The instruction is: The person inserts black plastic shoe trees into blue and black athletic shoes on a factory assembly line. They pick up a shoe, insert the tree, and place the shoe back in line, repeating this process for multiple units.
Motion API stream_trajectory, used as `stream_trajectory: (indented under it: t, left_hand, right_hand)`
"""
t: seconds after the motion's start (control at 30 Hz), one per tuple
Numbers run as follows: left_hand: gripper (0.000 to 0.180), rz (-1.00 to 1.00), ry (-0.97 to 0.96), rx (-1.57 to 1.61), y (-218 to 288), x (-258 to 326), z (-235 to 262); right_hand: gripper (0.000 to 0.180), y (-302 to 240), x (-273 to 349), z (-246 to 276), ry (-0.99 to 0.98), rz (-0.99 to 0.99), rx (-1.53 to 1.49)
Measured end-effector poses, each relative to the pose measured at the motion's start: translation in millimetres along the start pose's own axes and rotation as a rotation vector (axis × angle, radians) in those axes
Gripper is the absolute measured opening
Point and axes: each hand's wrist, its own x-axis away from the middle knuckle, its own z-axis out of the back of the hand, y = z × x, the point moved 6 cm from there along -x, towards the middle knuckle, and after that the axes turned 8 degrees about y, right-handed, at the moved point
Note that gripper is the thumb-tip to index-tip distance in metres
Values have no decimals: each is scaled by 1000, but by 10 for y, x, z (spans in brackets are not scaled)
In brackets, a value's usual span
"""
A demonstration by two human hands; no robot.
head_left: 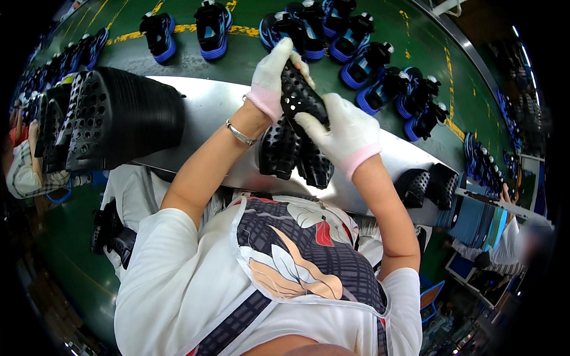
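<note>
Shiny steel bench, gloved left hand & right hand gripping perforated black rubber sole

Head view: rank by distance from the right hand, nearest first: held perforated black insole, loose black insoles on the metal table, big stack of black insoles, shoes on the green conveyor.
1. Held insole, in the right hand.
2. Loose insoles, just below it.
3. Conveyor shoes, beyond it, upper right.
4. Big stack, far left on the table.

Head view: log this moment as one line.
left hand: holds black insole | right hand: on same insole | insole stack on steel table | shoes on belt
</note>
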Motion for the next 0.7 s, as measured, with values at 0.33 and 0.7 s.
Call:
stream_trajectory:
  t: [0.33,0.7]
  left_hand:
    - [40,-262,215,-616,297,-408,664]
    - [23,-973,70,-1434,245,-191,392]
  right_hand:
    - [49,34,-720,-92,-257,-23,231]
    - [53,288,-1750,-315,-537,-25,394]
